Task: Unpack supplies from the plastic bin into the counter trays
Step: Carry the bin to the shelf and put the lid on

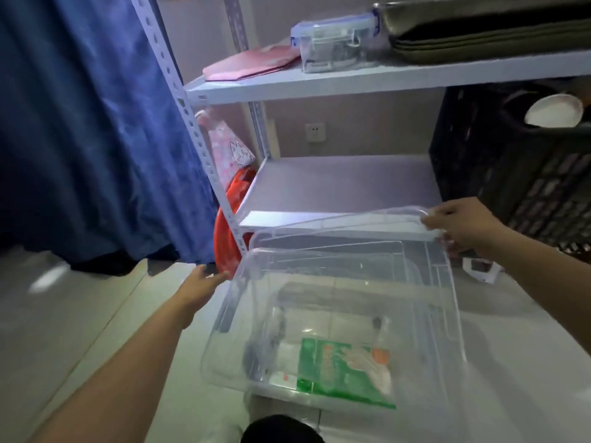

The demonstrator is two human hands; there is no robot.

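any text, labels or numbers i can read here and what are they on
None can be read.
Green packet in the clear bin: print, too blurred.
Pink bag by the shelf post: a cat drawing, marks too small.
Small lidded box on the top shelf: label illegible.

Tilted lid (351, 251) covers bin (319, 394); near side open

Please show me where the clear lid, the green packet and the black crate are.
clear lid (351, 263): head view, on its flat middle panel.
green packet (332, 372): head view, on its printed front, inside the bin.
black crate (511, 174): head view, on its slatted front wall.
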